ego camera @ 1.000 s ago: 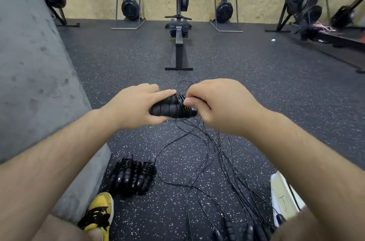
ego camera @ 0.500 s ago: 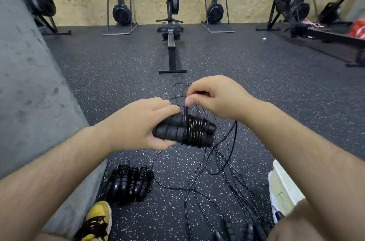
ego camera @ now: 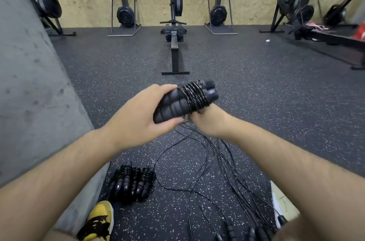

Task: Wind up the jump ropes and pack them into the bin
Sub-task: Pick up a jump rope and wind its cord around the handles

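**While the left hand holds the bundle, the cord's free end lies underneath it**

As it stands, the handle bundle [ego camera: 177, 106] is up in the air at mid-frame: two black foam grips side by side. Its long axis runs from the near-left end up and away to the far-right end.

- Left hand [ego camera: 142, 124]: fingers and thumb wrapped round the near-left end of the bundle, a firm grip.
- Coil [ego camera: 195, 95]: tight turns of cord round the far half of the bundle, beyond the left fingers.
- Right hand [ego camera: 209, 122]: directly under the coil, knuckles toward the camera. Its fingers curl up beneath the turns and are hidden and blurred, so I cannot tell whether they pinch the cord.
- Loose cords [ego camera: 207, 171]: on the floor straight below the bundle. I cannot tell which strand runs up to it.
- Wound ropes [ego camera: 131, 183]: a small pile on the floor, below and left of the bundle.
- White container [ego camera: 280, 199]: partly seen, below and right of the bundle. Probably the bin.

Judgement: the winding looks nearly done. The right hand is nearer the tail, so the tuck probably falls to it, coming from the underside across the bundle's axis.
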The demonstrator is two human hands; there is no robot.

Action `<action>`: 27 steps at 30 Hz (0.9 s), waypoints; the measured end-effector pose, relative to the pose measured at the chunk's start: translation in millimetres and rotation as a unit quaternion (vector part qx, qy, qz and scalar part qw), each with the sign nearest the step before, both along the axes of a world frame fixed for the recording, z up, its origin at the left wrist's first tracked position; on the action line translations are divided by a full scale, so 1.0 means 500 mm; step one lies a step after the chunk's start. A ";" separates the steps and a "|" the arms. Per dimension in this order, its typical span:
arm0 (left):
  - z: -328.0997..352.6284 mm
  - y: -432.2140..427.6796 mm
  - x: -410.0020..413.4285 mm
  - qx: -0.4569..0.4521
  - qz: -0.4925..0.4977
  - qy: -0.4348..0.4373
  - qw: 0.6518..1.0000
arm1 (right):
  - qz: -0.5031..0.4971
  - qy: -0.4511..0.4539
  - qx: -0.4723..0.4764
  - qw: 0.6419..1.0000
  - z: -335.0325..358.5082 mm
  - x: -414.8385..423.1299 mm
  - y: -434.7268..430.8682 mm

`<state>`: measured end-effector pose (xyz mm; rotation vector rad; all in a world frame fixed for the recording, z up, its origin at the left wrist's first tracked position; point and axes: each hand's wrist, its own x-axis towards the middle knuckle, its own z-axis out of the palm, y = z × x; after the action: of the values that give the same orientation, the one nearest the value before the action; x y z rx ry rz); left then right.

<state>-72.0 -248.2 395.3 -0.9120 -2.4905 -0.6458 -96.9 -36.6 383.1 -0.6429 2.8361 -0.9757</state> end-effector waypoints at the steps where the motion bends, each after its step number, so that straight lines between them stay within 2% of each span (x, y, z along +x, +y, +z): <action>1: 0.000 -0.009 -0.010 -0.007 0.017 0.008 1.000 | 0.006 0.002 0.007 1.000 -0.001 0.010 -0.012; 4: -0.009 -0.037 -0.039 -0.018 0.055 0.022 0.998 | 0.027 -0.012 -0.001 1.000 -0.004 0.036 -0.053; 9: -0.014 -0.065 -0.068 -0.056 0.093 0.038 0.993 | 0.005 0.005 0.037 0.999 0.017 0.049 -0.065; 14: -0.033 -0.088 -0.084 -0.099 0.113 0.045 0.988 | 0.033 0.008 0.074 0.997 0.048 0.078 -0.055; 17: -0.046 -0.103 -0.093 -0.117 0.118 0.036 0.985 | 0.045 0.068 0.088 0.993 0.066 0.089 -0.048; 21: -0.053 -0.098 -0.093 -0.128 0.100 0.024 0.986 | 0.051 0.186 0.168 0.967 0.072 0.084 -0.037; 27: -0.057 -0.076 -0.086 -0.170 0.076 0.033 0.982 | 0.044 0.234 0.216 0.947 0.082 0.071 -0.029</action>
<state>-115.1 -286.1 366.6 -0.8297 -2.6222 -0.1374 -61.5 -51.2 423.9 -1.0405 3.2174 -0.1739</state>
